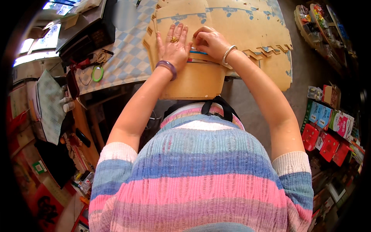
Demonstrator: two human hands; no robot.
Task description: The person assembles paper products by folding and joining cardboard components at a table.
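Striped knitwear fronts tan card sheets. Atop the sheets, the left hand lies flat, gripping nothing; the right hand curls, its grip impossible to tell.

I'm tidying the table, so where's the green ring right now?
In the head view's left part, the green ring lies on the checked tablecloth, near its front edge, left of the person's left hand.

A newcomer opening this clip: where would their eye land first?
Likely on the striped knit top, which fills the lower middle. Next, at top centre, over tan sheets, come the left hand, spread flat, with a purple bangle, and the right hand, fingers bent, with a silver bangle.
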